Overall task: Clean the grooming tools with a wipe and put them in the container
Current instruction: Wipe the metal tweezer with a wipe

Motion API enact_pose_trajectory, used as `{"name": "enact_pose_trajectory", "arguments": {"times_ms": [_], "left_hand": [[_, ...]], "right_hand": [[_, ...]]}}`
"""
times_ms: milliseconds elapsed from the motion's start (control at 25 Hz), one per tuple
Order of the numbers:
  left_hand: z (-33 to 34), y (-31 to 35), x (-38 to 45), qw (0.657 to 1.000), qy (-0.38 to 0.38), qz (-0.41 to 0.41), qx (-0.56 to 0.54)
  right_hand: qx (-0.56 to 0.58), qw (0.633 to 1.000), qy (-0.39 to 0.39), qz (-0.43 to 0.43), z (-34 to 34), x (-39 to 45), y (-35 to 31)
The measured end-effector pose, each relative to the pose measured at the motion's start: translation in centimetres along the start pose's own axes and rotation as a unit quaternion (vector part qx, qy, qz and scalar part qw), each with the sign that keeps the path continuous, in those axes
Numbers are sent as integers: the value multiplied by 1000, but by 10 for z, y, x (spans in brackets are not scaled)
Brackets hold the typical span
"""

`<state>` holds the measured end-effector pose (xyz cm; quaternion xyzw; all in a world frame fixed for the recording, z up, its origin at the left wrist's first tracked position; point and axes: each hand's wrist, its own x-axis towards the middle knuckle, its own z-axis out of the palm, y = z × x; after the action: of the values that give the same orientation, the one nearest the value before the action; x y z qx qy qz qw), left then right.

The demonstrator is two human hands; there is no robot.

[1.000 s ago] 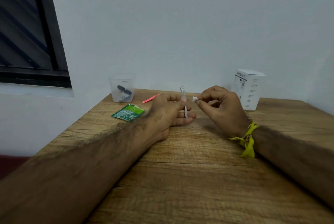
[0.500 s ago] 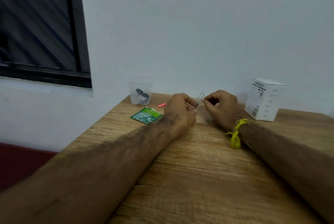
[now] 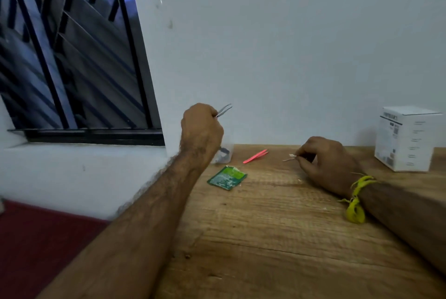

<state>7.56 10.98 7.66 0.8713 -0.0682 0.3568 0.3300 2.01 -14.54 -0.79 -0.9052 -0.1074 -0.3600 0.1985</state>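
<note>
1. Over the far-left corner of the desk [image 3: 277, 238], the left hand [image 3: 201, 133] is raised w/ fingers curled round metal tweezers [image 3: 224, 110] — tips point up and right, above the container.
2. Clear plastic container [image 3: 225, 154] stands at the far edge by the wall, mostly hidden behind the left hand; a dark tool [image 3: 223, 151] shows inside it.
3. Right hand [image 3: 329, 162] rests on the desk to the right, thumb and fingers pinching a small white wipe [image 3: 290, 157] — a thin strand of it trails left.
4. Pink tweezers [image 3: 255, 156] lie flat between container and right hand, touching neither.
5. Green sachet [image 3: 226, 177], torn open, lies just near of the container.
6. White box [image 3: 407, 138] stands at far right, well apart from the tools.
7. Yellow band [image 3: 356, 198] is tied round the right wrist.
</note>
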Motion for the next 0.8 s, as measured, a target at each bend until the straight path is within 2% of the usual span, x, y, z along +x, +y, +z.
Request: {"name": "enact_pose_trajectory", "arguments": {"times_ms": [160,400,680,720,800], "left_hand": [[0,-10,3,999,-14,-18,37],[7,-17,20,993,-34,5,112],[36,-13,38,957,-113,14,268],[37,-13,37,953,-100,17,285],[43,-8,30,950,-5,96,296]], "right_hand": [[2,1000,-7,1,-1,2,3],[-7,1000,-1,14,2,2,6],[8,999,29,37,2,4,12],[12,998,35,42,3,5,13],[11,997,60,56,3,7,18]]}}
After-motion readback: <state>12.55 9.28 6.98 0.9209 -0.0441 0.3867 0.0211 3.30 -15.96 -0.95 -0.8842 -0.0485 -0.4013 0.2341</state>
